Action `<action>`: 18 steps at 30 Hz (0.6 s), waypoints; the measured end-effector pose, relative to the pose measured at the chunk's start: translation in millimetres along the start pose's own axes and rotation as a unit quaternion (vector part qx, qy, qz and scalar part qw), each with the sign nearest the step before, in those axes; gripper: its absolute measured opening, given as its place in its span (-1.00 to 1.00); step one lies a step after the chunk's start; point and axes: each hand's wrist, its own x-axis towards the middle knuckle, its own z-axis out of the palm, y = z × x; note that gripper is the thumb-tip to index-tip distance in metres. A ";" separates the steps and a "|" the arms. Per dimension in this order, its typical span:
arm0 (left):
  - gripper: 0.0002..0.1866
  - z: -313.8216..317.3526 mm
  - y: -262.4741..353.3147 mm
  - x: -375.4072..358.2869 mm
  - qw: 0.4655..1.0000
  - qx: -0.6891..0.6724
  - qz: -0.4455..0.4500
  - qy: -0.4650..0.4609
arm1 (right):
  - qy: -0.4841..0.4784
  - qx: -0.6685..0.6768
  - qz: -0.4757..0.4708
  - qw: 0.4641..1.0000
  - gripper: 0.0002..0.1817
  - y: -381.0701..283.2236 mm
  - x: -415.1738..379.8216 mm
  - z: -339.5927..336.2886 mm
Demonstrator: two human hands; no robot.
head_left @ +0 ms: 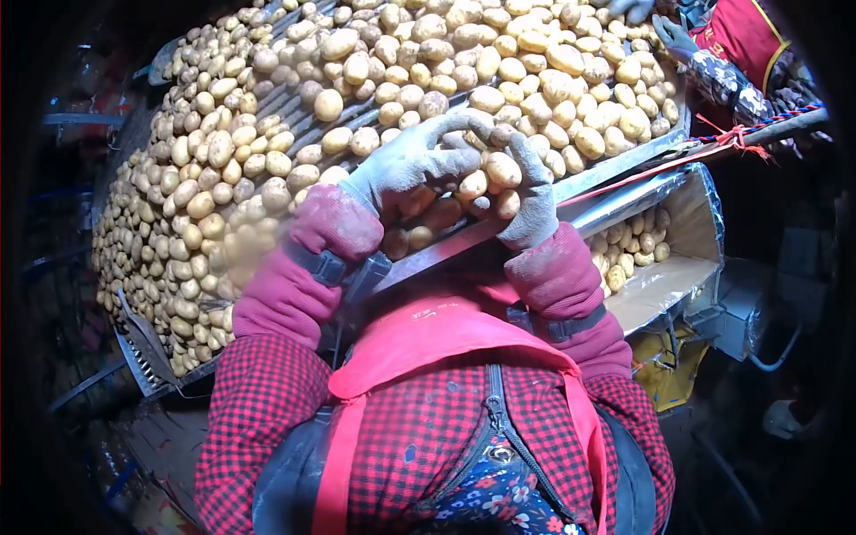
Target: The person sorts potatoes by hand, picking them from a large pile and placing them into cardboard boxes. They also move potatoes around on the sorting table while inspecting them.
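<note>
Both my hands wear grey, dirt-marked gloves and are at the near edge of a wide conveyor (357, 118) heaped with potatoes. My left hand (410, 165) is arched, its fingers apart and reaching right toward the other hand. Nothing is plainly gripped in it. My right hand (533, 201) curls around a few pale potatoes (503, 169), its fingers bent over behind them. The two hands nearly meet at the fingertips. Darker potatoes (441, 214) lie in shadow below my left palm.
A metal rail (624, 165) edges the conveyor on my side. Beyond it, on the right, a chute (682, 254) holds more potatoes. At the upper right are another person's gloved hand (675, 37) and patterned sleeve, near a pole (785, 127) with red string tied around it.
</note>
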 end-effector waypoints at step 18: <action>-0.45 -31.5 -66.0 -14.9 0.954 0.047 0.290 0.065 | 0.012 -0.019 -0.050 0.999 -0.43 -0.7 -7.2 -7.9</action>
